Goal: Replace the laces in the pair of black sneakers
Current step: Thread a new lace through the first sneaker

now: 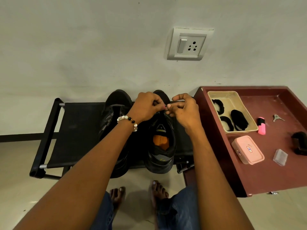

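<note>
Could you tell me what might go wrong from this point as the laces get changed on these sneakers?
1. Both hands, left hand and right hand, pinch a black lace over a black sneaker; with so little contrast, an eyelet could be missed.
2. That sneaker's heel overhangs the front edge of the rack, so a hard tug might pull it off.
3. The spare laces sit in a tray off to the right, so reaching for them means letting go.

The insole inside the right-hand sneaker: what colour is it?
Orange insole, seen in the head view.

Dim, soft light; wide-angle edge distortion
</note>
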Tool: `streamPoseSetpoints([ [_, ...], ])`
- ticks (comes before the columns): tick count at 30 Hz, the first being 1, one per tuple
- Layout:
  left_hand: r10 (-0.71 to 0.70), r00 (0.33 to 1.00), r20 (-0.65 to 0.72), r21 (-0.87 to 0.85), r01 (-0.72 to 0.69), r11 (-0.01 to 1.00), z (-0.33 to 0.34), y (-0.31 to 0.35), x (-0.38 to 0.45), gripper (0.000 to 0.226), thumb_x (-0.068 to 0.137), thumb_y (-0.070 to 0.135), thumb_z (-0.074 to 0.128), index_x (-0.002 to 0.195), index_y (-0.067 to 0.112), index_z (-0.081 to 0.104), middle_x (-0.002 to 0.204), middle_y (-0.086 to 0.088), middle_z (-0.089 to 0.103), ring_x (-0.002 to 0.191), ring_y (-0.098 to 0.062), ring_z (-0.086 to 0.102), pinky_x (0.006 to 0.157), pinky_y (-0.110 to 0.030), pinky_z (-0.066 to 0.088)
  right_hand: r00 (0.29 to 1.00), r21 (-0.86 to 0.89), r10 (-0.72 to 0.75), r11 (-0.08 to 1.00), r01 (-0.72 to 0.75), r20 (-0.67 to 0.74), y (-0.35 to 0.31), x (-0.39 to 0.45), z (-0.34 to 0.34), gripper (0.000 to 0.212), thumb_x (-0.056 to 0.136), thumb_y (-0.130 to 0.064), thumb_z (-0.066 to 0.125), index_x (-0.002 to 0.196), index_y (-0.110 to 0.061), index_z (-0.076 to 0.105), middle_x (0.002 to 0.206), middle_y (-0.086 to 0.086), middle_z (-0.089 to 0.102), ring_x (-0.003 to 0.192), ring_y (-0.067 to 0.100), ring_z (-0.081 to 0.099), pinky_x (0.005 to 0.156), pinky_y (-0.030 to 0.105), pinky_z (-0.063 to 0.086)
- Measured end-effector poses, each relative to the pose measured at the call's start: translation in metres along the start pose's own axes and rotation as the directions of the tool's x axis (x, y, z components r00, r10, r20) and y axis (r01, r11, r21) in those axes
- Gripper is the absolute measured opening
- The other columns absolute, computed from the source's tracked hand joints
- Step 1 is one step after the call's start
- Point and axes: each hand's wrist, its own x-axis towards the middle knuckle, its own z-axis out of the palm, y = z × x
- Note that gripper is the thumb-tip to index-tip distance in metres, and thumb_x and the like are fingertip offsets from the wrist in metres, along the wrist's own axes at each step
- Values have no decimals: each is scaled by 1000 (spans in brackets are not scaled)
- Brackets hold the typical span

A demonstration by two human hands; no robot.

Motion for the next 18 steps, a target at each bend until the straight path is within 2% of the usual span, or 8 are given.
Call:
streamPoseSetpoints([
  [2, -1, 1000, 13, 39, 0, 999, 2, -1, 0, 9, 88, 16, 69, 90, 9, 73, 81, 1, 69, 65, -3, 57, 64, -5, 41, 998, -60, 55, 997, -55, -2, 2, 1, -3, 18, 86, -10, 73, 100, -12, 61, 80, 4, 72, 78, 19, 72, 77, 37, 60],
  [4, -19, 1000, 8, 56, 18, 998, 4, -2, 0, 6, 87, 14, 68, 87, 9, 73, 77, 0, 67, 61, -3, 54, 61, -5, 39, 985, -160, 145, 979, -129, 90, 3, -2, -8, 26, 81, -20, 79, 102, -13, 65, 88, 1, 69, 89, 19, 69, 75, 34, 59],
  [6, -47, 999, 18, 103, 45, 994, 7, -4, 1, 6, 85, 11, 67, 82, 10, 73, 72, 2, 65, 64, -6, 56, 64, -10, 42, 937, -293, 261, 937, -189, 231, 3, -7, -10, 43, 77, -28, 82, 113, -13, 64, 105, -1, 65, 98, 18, 65, 67, 32, 57],
  [8, -81, 997, 20, 141, 78, 987, 11, -5, 2, 8, 83, 9, 68, 78, 10, 74, 67, 6, 62, 65, -7, 57, 68, -18, 46, 907, -365, 324, 905, -216, 267, 3, -12, -10, 50, 76, -27, 83, 120, -14, 62, 114, -1, 62, 99, 18, 64, 66, 38, 60],
  [10, -124, 992, 1, 147, 122, 982, 16, -5, 4, 8, 81, 10, 69, 74, 9, 74, 69, 5, 65, 66, -5, 57, 70, -20, 48, 919, -361, 322, 904, -228, 226, 4, -13, -10, 39, 78, -21, 81, 112, -12, 64, 108, 5, 66, 91, 22, 68, 68, 45, 62],
  [13, -182, 983, -28, 150, 184, 971, 22, -5, 7, 11, 78, 14, 72, 72, 6, 74, 78, 0, 72, 76, -11, 63, 75, -26, 52, 935, -328, 311, 913, -245, 168, 5, -13, -9, 18, 82, -13, 74, 98, -6, 68, 96, 14, 70, 83, 27, 71, 63, 48, 61],
  [18, -218, 976, -20, 185, 218, 958, 27, -4, 8, 17, 76, 18, 75, 71, 2, 74, 77, -7, 73, 74, -19, 68, 67, -29, 55, 939, -263, 320, 923, -279, 127, 6, -14, -10, 11, 85, -9, 69, 93, -2, 68, 92, 16, 70, 83, 30, 71, 62, 53, 60],
])
